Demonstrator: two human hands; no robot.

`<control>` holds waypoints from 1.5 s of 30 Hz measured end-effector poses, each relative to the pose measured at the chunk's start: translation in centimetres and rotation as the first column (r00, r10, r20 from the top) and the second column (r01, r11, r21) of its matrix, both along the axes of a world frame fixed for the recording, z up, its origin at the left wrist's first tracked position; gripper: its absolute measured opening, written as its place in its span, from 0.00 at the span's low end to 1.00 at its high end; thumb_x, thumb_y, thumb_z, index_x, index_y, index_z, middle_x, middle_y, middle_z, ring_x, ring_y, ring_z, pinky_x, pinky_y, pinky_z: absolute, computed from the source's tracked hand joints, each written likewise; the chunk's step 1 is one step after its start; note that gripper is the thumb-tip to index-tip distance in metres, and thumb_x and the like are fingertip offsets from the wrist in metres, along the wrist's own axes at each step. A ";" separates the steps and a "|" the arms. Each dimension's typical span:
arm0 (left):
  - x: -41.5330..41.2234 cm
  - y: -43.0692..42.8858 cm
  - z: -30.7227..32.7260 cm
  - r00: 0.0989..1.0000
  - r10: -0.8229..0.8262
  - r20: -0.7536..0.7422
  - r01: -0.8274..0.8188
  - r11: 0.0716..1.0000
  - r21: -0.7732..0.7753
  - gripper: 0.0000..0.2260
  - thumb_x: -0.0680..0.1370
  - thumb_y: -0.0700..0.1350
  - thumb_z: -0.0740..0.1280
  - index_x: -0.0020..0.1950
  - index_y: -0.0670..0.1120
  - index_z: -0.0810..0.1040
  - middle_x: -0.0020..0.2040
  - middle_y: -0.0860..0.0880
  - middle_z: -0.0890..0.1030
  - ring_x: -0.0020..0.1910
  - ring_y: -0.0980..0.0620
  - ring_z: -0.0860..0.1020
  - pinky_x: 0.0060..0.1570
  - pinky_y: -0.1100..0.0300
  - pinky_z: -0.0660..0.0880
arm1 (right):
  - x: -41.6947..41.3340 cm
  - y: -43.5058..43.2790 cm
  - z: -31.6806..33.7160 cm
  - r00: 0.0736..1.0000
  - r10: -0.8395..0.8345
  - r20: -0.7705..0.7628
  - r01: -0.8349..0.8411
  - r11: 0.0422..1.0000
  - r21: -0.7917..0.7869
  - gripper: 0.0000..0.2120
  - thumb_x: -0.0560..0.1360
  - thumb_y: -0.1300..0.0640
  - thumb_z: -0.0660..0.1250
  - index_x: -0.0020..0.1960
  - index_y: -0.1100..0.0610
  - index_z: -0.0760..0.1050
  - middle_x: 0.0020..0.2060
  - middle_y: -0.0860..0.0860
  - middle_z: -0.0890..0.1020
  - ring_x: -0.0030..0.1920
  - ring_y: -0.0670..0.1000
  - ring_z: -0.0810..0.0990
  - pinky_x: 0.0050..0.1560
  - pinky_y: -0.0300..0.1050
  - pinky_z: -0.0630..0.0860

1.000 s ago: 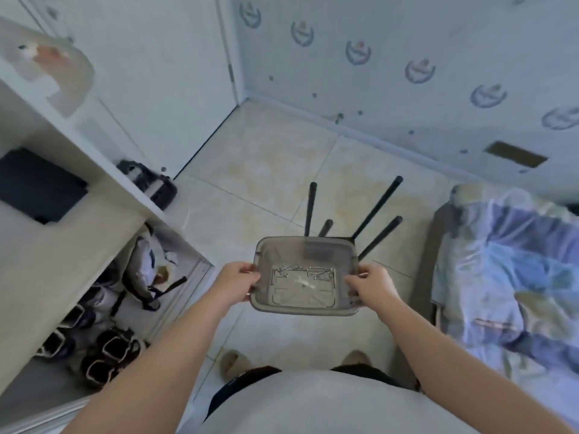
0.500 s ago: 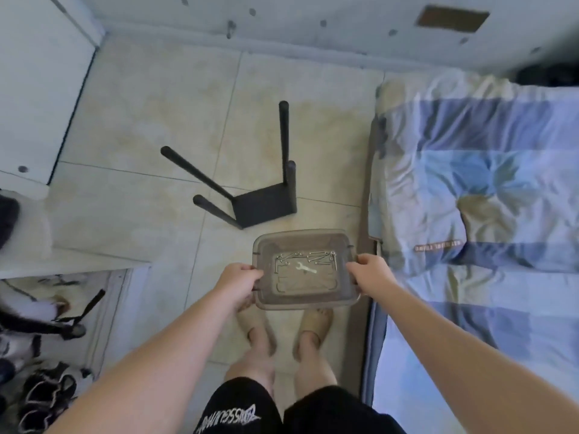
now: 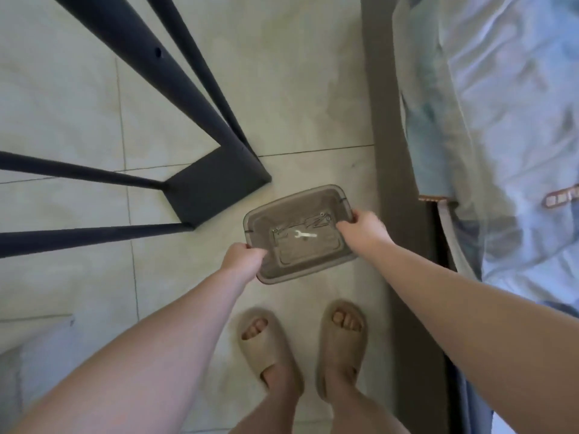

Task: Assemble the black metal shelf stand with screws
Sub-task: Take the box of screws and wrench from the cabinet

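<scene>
my left hand and right hand each grip the tray rim, so i keep it level and set it down at the 5 o'clock side of the black stand without spilling the wrench.

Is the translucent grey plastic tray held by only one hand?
No, the left hand grips the tray at its near-left edge and the right hand grips its far-right edge.

matte black metal stand at 10 o'clock, smoky see-through plastic tray, shiny little metal wrench in it, smooth floor tiles, rumpled cloth bedding at 2 o'clock, matte slippers
</scene>
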State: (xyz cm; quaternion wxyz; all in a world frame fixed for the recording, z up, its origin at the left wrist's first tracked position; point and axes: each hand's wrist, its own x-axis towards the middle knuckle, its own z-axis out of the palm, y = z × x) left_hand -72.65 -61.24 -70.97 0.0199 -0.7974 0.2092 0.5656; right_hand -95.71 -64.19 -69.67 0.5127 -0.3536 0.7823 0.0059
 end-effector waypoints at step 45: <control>7.6 16.1 52.6 0.758 -0.273 0.592 0.575 0.709 -0.408 0.32 0.79 0.66 0.54 0.80 0.56 0.54 0.83 0.50 0.51 0.81 0.45 0.47 0.77 0.42 0.49 | 9.1 9.7 53.6 0.505 0.819 -0.271 -0.811 0.343 -0.475 0.34 0.83 0.42 0.57 0.83 0.44 0.45 0.82 0.44 0.50 0.81 0.49 0.45 0.79 0.55 0.47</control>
